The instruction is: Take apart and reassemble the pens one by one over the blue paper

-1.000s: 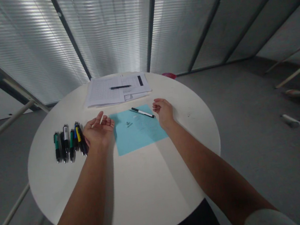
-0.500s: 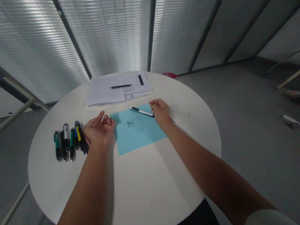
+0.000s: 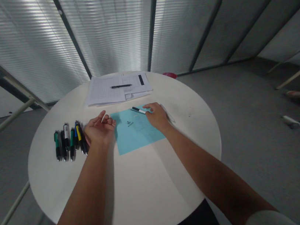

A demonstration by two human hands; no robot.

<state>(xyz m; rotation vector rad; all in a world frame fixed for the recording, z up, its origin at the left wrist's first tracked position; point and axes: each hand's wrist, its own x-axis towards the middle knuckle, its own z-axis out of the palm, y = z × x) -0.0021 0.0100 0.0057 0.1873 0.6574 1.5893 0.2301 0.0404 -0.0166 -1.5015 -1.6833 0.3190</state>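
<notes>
My left hand [image 3: 99,130] lies palm up at the near left edge of a pale blue sheet [image 3: 139,134], its fingers loosely curled around a thin white rod [image 3: 103,118]. My right hand [image 3: 158,117] rests palm down on the sheet's right part, fingers over the end of a black-and-white marker pen [image 3: 138,110], so its tip is hidden. Just past that hand, a slim white tube [image 3: 168,113] lies on the table. Small metal parts [image 3: 129,123] sit mid-sheet between my hands.
Several black pens with coloured barrels [image 3: 69,141] lie side by side left of my left hand. Stacked printed papers [image 3: 117,89] with a black pen [image 3: 121,86] on them lie at the far side of the round white table [image 3: 148,179]. A red object [image 3: 169,75] shows beyond its rim.
My right hand has slid left onto the marker pen, covering its end. The slim white tube now shows beside that hand. My left hand has barely moved.
</notes>
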